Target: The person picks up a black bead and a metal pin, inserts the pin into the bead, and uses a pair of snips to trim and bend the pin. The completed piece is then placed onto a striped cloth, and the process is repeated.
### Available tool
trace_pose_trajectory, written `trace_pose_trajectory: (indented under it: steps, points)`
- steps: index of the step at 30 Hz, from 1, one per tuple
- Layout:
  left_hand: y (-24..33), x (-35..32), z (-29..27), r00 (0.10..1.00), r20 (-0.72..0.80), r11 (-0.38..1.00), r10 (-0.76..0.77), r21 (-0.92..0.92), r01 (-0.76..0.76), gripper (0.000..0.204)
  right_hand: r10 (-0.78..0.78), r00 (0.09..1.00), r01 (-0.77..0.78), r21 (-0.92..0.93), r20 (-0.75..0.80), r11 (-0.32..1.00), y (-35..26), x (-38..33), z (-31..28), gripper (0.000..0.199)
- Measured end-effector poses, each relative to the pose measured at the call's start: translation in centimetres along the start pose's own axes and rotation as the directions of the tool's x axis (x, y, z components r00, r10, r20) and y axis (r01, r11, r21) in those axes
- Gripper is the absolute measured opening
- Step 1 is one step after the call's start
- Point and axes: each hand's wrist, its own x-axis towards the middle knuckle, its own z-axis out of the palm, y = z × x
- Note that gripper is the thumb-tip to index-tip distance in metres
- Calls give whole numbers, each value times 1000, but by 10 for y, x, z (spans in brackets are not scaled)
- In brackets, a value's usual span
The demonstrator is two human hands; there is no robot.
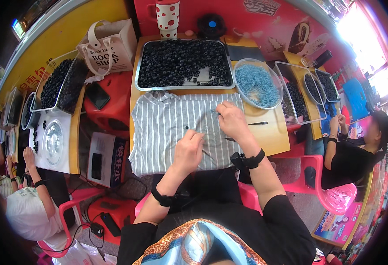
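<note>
A small dark bead (187,128) lies on the striped grey cloth (163,128) spread over my yellow table (275,137), just beside my left hand (188,149). That hand is curled, fingertips pinched together on the cloth; whether it grips anything I cannot tell. My right hand (232,120) rests further up the cloth, fingers bent around something thin and hard to make out. Beyond the cloth sit a metal tray of dark beads (183,64) and a clear bowl of blue beads (258,84).
</note>
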Motion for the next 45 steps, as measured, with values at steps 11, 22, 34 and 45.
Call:
trace_pose_trajectory:
  steps: [11,22,34,45]
  points:
    - [9,7,-5,991,-29,968,-130,-220,120,9,278,960,-231,584,8,778,8,-26,-6,13]
    - [2,4,-7,989,-58,967,-135,-225,119,9,211,974,-225,498,86,837,-9,-50,-23,15]
    - [1,2,-8,990,-39,973,-132,-198,122,8,139,990,-121,329,-32,937,-19,-48,-12,20]
    - [3,4,-10,992,-31,974,-126,-194,117,9,-31,993,36,40,-112,999,-20,-27,-1,22]
